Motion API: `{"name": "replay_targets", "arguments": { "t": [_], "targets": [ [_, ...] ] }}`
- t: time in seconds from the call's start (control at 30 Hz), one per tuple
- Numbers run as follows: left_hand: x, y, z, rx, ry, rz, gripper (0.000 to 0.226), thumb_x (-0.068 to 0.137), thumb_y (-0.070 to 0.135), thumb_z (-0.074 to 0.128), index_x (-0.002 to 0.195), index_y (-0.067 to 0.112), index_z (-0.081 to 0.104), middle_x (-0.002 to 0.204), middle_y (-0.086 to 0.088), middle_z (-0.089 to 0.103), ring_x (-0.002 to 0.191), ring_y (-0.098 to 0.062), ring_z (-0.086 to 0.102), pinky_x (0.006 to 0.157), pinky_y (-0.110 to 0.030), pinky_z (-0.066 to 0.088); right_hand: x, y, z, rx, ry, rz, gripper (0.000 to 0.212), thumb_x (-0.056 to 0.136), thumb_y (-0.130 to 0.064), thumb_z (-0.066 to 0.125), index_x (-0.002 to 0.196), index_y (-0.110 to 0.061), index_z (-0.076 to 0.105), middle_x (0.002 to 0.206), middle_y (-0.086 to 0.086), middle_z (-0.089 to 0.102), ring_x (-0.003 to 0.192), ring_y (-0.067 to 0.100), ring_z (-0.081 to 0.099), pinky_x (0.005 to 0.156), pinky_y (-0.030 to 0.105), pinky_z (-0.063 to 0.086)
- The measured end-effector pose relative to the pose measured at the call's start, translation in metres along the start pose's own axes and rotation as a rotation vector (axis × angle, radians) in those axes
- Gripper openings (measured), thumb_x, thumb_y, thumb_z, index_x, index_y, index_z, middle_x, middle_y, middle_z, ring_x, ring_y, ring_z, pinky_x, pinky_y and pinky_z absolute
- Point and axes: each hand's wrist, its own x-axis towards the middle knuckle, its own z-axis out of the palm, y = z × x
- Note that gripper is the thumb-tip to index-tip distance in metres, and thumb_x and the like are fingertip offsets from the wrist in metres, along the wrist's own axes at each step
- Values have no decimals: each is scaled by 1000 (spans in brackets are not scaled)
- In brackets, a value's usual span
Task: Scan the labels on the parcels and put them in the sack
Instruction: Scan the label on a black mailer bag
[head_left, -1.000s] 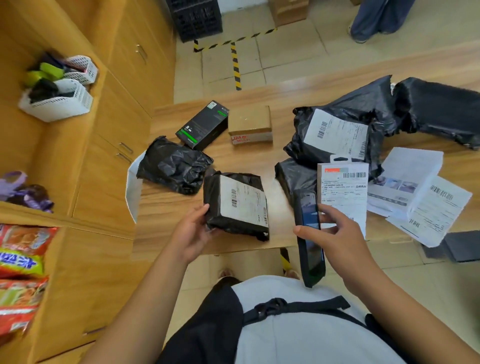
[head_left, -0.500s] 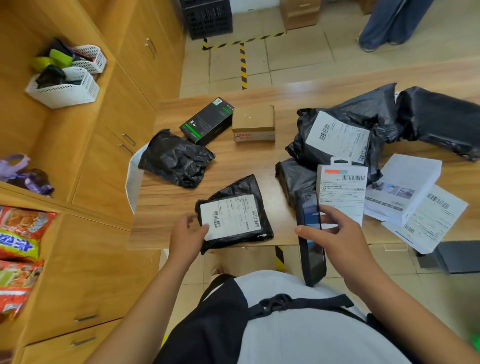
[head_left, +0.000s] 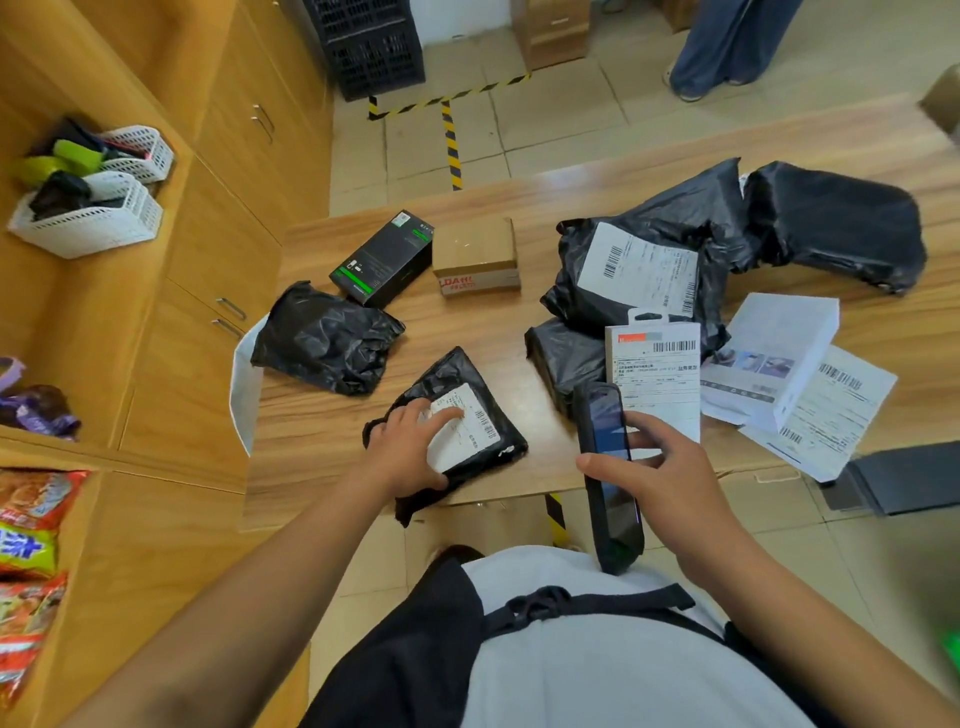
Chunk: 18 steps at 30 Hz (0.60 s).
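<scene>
A small black parcel (head_left: 470, 415) with a white label lies flat at the table's near edge. My left hand (head_left: 408, 449) rests on top of it, fingers spread over the label, thumb at its near side. My right hand (head_left: 665, 480) holds a dark handheld scanner (head_left: 608, 478) upright, just right of that parcel, its top end over a white labelled box (head_left: 654, 374). More black parcels lie at the left (head_left: 324, 340), middle right (head_left: 639, 270) and far right (head_left: 836, 223). A white sack edge (head_left: 244, 384) hangs at the table's left end.
A black-and-green box (head_left: 384, 257) and a small cardboard box (head_left: 478, 257) stand mid-table. A white box (head_left: 774, 353) and a labelled white envelope (head_left: 831, 415) lie at the right. Wooden cabinets with white baskets (head_left: 88, 218) stand left. A person's legs (head_left: 722, 47) are beyond the table.
My left hand laid the small black parcel flat, label up, turned it and moved onto its label. My right hand with the scanner stayed almost still.
</scene>
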Motion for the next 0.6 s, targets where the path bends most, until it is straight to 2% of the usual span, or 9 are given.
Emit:
{"name": "replay_targets", "arguments": {
  "t": [0.1, 0.17, 0.23, 0.33, 0.4, 0.47, 0.53, 0.6],
  "targets": [
    [0, 7, 0, -115, 60, -223, 102, 68, 68, 73, 149, 51, 14, 158, -5, 20, 141, -32, 23, 104, -52, 35, 0, 4, 3, 18, 15, -1, 75, 65, -42, 90, 130, -39, 53, 110, -27, 54, 83, 2, 66, 56, 14, 49],
    [0, 17, -1, -211, 74, -387, 104, 68, 78, 65, 151, 48, 11, 157, -8, 18, 138, -34, 24, 103, -51, 36, 0, 6, 8, 23, 25, 5, 80, 66, -41, 90, 136, -34, 53, 105, -36, 47, 88, 6, 63, 58, 17, 48],
    [1, 26, 0, -290, 64, -458, 108, 66, 86, 58, 152, 46, 8, 158, -8, 13, 140, -35, 20, 104, -52, 35, 1, 7, 15, 29, 25, 3, 86, 65, -43, 90, 141, -31, 52, 105, -39, 42, 94, 7, 59, 64, 20, 46],
    [2, 31, 2, -386, 43, -391, 111, 67, 85, 59, 155, 41, 7, 159, -5, 8, 141, -34, 16, 105, -49, 36, 1, 4, 28, 9, 28, 12, 85, 66, -42, 90, 141, -30, 52, 104, -36, 45, 89, 4, 60, 60, 17, 48],
    [3, 25, 2, -453, 23, -331, 108, 70, 77, 65, 155, 39, 9, 158, -4, 8, 140, -33, 16, 105, -47, 35, -1, 0, 35, 0, 39, 17, 79, 66, -39, 90, 136, -31, 54, 104, -30, 51, 85, -6, 63, 48, 9, 48],
    [2, 14, 2, -498, 7, -283, 104, 73, 67, 71, 155, 38, 15, 156, -2, 10, 140, -33, 16, 108, -46, 33, -3, -4, 44, 0, 51, 23, 76, 66, -38, 91, 132, -33, 54, 106, -26, 54, 84, -14, 61, 45, 3, 44],
    [3, 2, -1, -549, 15, -238, 98, 74, 57, 75, 154, 36, 22, 155, -1, 14, 139, -31, 18, 110, -45, 33, -6, -8, 53, -8, 64, 47, 76, 67, -39, 90, 133, -35, 54, 108, -25, 55, 86, -3, 63, 45, 2, 43],
    [3, -12, -5, -568, 43, -168, 92, 75, 49, 78, 151, 34, 29, 152, -1, 21, 139, -29, 21, 110, -43, 33, -8, -11, 62, -13, 84, 64, 77, 64, -42, 90, 131, -36, 54, 106, -25, 56, 85, -3, 63, 46, 2, 43]
  ]
}}
